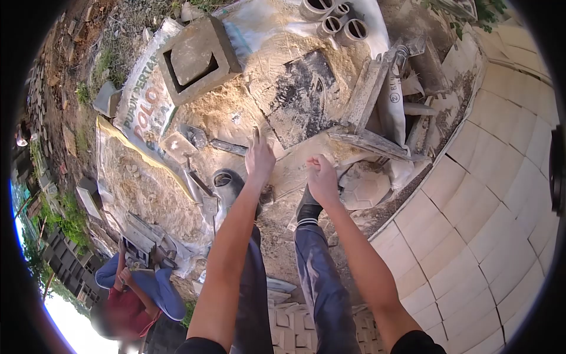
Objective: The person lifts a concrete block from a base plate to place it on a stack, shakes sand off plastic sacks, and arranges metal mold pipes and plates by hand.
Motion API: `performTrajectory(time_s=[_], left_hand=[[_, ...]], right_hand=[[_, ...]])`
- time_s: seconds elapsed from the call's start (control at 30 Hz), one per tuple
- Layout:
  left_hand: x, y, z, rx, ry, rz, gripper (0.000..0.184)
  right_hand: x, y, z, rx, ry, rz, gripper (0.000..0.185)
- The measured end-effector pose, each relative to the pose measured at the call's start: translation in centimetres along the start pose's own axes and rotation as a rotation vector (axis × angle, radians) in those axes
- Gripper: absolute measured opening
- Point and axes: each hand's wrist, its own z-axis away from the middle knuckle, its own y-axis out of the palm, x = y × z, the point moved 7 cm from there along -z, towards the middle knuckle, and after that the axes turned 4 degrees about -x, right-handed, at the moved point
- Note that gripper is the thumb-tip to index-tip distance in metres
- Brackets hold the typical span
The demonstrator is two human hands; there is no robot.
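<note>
Whether our left hand (259,160) or right hand (322,182) is gripping anything, we cannot tell; both are hovering near the black-smeared board (300,97), which is lying on pale sand (206,112). Leftward, a sack (144,115) is showing "PERTAN" and "POLO".

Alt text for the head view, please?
The wearer's left hand and right hand hover over pale, sandy ground near a dark, dusty square panel; whether they hold anything is unclear. A grey block lies upper left; another person sits lower left.
</note>
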Motion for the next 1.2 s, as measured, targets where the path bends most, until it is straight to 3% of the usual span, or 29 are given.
performTrajectory(time_s=[0.03, 0.07, 0.13, 0.2, 0.27, 0.33, 0.37, 0.43, 0.53, 0.63, 0.7, 0.73, 0.77, 0.83, 0.9, 0.97, 1.07, 1.13, 1.2], left_hand=[[-1.1, -0.9, -2.5, -0.034, 0.057, 0.011, 0.027], [-2.1, -1.8, -5.1, -0.067, 0.117, 0.022, 0.03], [-3.8, -4.6, -9.4, -0.345, 0.265, 0.015, 0.032], [-3.5, -4.2, -13.4, -0.277, 0.275, -0.013, 0.036], [-3.7, -3.3, -14.7, -0.209, 0.285, -0.043, 0.041], [-3.8, -2.9, -14.5, -0.263, 0.291, -0.195, 0.05], [-4.1, -3.1, -14.6, -0.25, 0.302, -0.199, 0.05], [-3.1, -3.0, -15.4, -0.112, 0.125, -0.134, 0.056], [-3.6, -4.0, -16.8, -0.081, 0.162, -0.156, 0.06], [-3.3, -4.9, -17.0, -0.088, 0.173, -0.185, 0.072], [-1.4, -3.7, -15.9, 0.264, -0.003, 0.248, 0.078], [-1.5, -5.6, -14.4, 0.003, 0.132, 0.208, 0.067], [-0.8, -6.3, -13.5, -0.003, 0.134, 0.205, 0.067], [-3.1, -9.3, -10.6, 0.37, 0.177, 0.348, 0.057], [-5.8, -12.0, -7.0, 0.538, 0.087, 0.349, 0.041], [-8.6, -14.1, -4.0, 0.383, 0.163, 0.333, 0.029], [-12.9, -16.4, 0.0, 0.34, 0.258, 0.31, 0.02], [-15.0, -19.5, 2.5, 0.052, 0.438, 0.324, 0.02], [-14.3, -21.4, 3.6, 0.02, 0.416, 0.341, 0.02]], right_hand=[[-3.6, 2.4, -0.8, 0.013, 0.17, -0.048, 0.019], [-5.9, 4.5, -1.5, 0.015, 0.17, -0.048, 0.019], [-12.1, 8.1, -2.5, -0.045, 0.395, 0.032, 0.017], [-18.4, 13.5, -3.3, -0.075, 0.417, -0.111, 0.019], [-17.1, 14.5, -3.6, -0.104, 0.437, -0.254, 0.022], [-9.7, 12.2, -2.3, -0.12, 0.695, -0.465, 0.021], [-9.3, 12.2, -2.4, -0.129, 0.709, -0.471, 0.021], [-9.4, 12.6, -2.6, -0.131, 0.822, -0.664, 0.022], [-9.2, 11.8, -2.3, -0.185, 0.961, -0.661, 0.012], [-9.4, 11.7, -2.0, -0.149, 0.946, -0.665, 0.024], [-9.7, 11.8, -1.7, -0.15, 0.961, -0.686, 0.028], [-10.4, 12.0, -1.0, -0.167, 0.985, -0.697, 0.033], [-10.9, 11.9, -0.6, -0.164, 0.98, -0.701, 0.033], [-11.5, 11.5, -0.3, -0.07, 0.881, -0.559, 0.034], [-11.0, 10.5, 0.5, 0.016, 0.829, -0.612, 0.034], [-9.3, 10.2, 1.2, 0.112, 0.773, -0.666, 0.034], [-8.1, 9.6, 1.9, 0.123, 0.812, -0.759, 0.043], [-7.0, 10.5, 1.8, 0.271, 0.677, -0.867, 0.043], [-3.2, 9.4, 1.5, 0.283, 0.499, -0.82, 0.043]])
